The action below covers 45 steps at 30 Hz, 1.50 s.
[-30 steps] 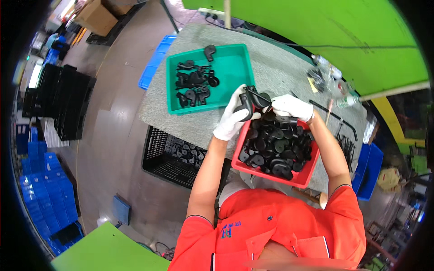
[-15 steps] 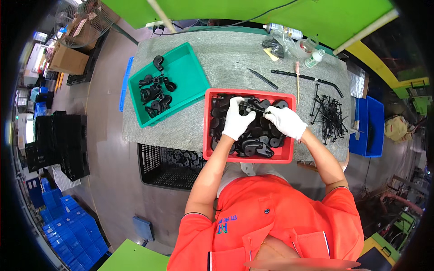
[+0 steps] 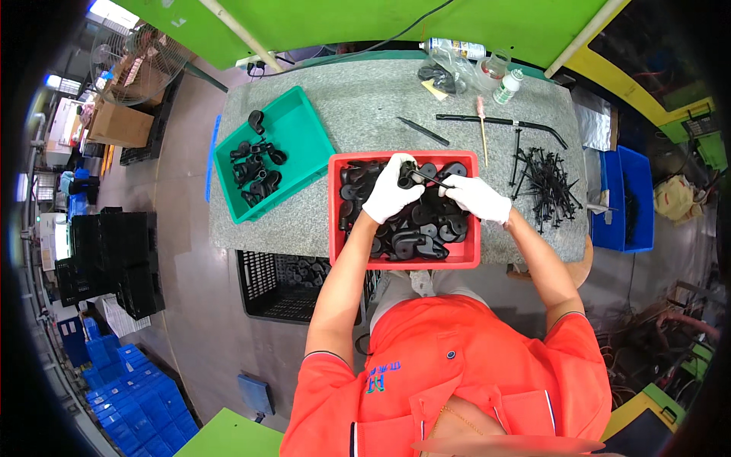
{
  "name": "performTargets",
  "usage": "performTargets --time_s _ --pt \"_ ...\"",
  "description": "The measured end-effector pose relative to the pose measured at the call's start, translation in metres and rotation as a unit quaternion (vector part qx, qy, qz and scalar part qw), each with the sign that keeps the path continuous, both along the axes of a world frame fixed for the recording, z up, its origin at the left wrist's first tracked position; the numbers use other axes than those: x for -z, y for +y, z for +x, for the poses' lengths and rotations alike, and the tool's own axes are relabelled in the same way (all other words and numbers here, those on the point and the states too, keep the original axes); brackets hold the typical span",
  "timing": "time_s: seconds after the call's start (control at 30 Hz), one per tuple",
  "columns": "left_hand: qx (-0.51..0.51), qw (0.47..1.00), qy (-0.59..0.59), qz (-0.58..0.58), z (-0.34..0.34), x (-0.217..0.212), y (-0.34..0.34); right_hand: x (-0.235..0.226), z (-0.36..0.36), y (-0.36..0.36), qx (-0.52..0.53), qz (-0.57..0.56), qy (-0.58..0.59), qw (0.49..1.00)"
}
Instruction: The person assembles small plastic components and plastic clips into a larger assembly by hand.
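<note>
**Two-Hand Hold Above the Red Bin (image 3: 461,249)**

The left hand (image 3: 392,194), in a white glove, is above the bin. Its fingers are closed around a black hollow part (image 3: 406,178), which they partly cover. The right hand (image 3: 480,199), also gloved, is to the right of it. Its fingers pinch a thin black rod (image 3: 431,180) near one end. The rod slants from the right hand toward the held part; whether its far end sits inside that part cannot be told.

The bin stands at the near edge of the gray tabletop (image 3: 365,103) and contains a heap of rounded black parts (image 3: 411,242). A green tray (image 3: 306,141) stands just beside it on the left, with a smaller group of black parts (image 3: 253,167) in its left portion.

A loose pile of thin black rods (image 3: 547,184) lies to the right of the bin. Beyond the bin lie a flat black strip (image 3: 424,131), a pink-handled tool (image 3: 480,110) and a long black bar (image 3: 487,119) with a bent end. A white bottle (image 3: 508,87) and a spray can (image 3: 461,49) are near the far edge.
</note>
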<state>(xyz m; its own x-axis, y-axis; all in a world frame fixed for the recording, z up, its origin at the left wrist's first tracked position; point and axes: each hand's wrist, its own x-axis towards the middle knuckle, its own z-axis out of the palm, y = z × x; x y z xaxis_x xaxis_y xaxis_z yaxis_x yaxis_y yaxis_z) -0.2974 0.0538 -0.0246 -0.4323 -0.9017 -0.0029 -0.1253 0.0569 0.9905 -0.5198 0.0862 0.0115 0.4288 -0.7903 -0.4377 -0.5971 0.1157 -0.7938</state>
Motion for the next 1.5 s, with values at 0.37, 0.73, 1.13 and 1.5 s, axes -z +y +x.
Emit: performTargets --time_s 0.37,0.73,1.13,1.5 --pt "-0.228 0.898 0.273 0.26 -0.041 -0.009 -0.009 0.03 0.026 -0.003 0.135 -0.225 0.009 0.965" --pt "-0.363 0.919 -0.062 -0.138 -0.047 -0.005 -0.027 0.049 0.069 0.003 0.312 -0.173 -0.068 0.932" --pt "-0.053 0.986 -0.157 0.021 -0.01 0.004 -0.015 0.04 0.041 0.006 0.258 -0.118 -0.092 0.955" --pt "-0.147 0.986 0.009 0.071 -0.026 0.005 -0.008 0.044 0.053 0.014 0.249 -0.228 -0.019 0.941"
